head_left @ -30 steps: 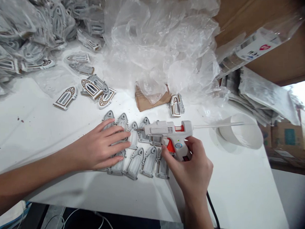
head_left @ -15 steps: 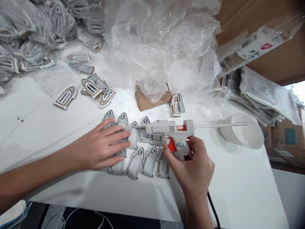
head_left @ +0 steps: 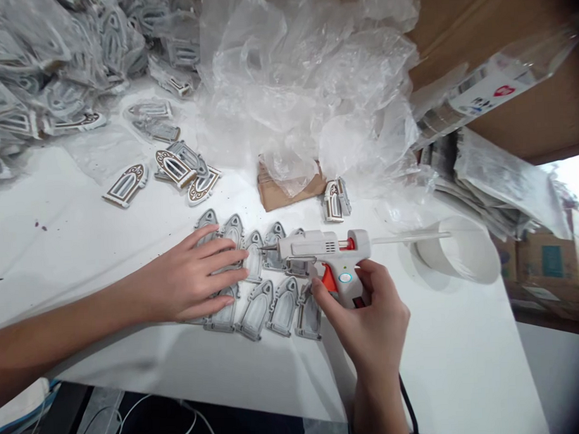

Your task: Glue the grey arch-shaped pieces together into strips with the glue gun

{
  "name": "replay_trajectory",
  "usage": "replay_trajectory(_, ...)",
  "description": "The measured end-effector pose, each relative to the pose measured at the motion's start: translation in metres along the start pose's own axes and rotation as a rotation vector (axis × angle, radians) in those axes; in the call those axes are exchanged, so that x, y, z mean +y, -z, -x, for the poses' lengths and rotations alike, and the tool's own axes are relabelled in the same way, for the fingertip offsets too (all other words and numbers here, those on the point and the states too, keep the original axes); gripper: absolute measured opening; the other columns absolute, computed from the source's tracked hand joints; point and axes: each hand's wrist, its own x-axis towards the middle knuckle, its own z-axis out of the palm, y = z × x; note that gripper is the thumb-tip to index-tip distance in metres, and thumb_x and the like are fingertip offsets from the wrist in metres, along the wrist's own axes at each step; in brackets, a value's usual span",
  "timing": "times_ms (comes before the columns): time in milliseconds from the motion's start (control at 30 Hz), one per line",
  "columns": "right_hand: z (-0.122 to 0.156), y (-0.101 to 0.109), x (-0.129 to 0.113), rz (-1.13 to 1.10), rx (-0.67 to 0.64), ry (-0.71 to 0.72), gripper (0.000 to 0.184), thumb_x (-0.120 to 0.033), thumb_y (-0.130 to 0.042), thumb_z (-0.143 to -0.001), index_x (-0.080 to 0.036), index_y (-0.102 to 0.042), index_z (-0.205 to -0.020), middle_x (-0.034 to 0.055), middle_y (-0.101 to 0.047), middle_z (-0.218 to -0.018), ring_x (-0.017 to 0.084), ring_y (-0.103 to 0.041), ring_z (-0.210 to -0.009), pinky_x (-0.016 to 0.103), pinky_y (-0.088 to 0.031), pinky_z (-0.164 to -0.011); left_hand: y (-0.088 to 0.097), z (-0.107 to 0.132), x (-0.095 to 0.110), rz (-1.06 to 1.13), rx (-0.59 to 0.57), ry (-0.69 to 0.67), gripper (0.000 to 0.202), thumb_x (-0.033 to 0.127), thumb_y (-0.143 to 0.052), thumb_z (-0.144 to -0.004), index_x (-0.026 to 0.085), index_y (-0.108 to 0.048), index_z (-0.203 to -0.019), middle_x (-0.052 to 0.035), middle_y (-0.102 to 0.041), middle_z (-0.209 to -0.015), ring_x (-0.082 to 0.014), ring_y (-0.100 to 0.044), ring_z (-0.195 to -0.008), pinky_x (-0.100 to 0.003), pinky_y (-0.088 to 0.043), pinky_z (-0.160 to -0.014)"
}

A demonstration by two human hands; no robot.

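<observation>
Your left hand (head_left: 191,278), centre-left, spreads palm-down over grey arches (head_left: 258,312); your right hand (head_left: 376,318), centre-right, clamps the glue gun (head_left: 309,245).

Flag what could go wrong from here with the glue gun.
1. Burn: the glue gun's metal nozzle points at the left hand, close to its fingertips; if hot, a slip could hurt.
2. Misalignment: that hand lies over several arched window pieces; shifting it might nudge their rows.
3. Snag: a black cord runs beside the right hand's wrist and could catch.
</observation>
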Motion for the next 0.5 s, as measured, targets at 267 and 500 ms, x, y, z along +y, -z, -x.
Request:
replay_trajectory(267,-0.0030,0.0085,0.0097,-0.070,-0.046,0.003,0.046,-0.049,-0.069,-0.065,-0.016,-0.056,-0.095,0.0009,-0.062,-0.074,0.006,-0.050,-0.053,0.015,-0.041,-0.048,-0.0005,0.0024,0.0001,0.002,0.080,-0.055,0.027,0.030,-0.053,-0.094,0.018,-0.063,-0.115,-0.0056,-0.064,-0.127,-0.0229,-0.055,-0.119,-0.044,-0.022,-0.118)
replay_trajectory(500,-0.0019,0.0089,0.0106,-0.121,-0.122,0.026,0.043,-0.046,-0.069,-0.068,-0.016,-0.055,-0.096,-0.0004,-0.062,-0.073,0.004,-0.049,-0.050,0.014,-0.041,-0.046,-0.0005,0.0024,-0.0004,0.003,0.088,-0.071,0.025,0.031,-0.056,-0.092,0.018,-0.064,-0.112,-0.0056,-0.066,-0.124,-0.0224,-0.056,-0.117,-0.044,-0.021,-0.120)
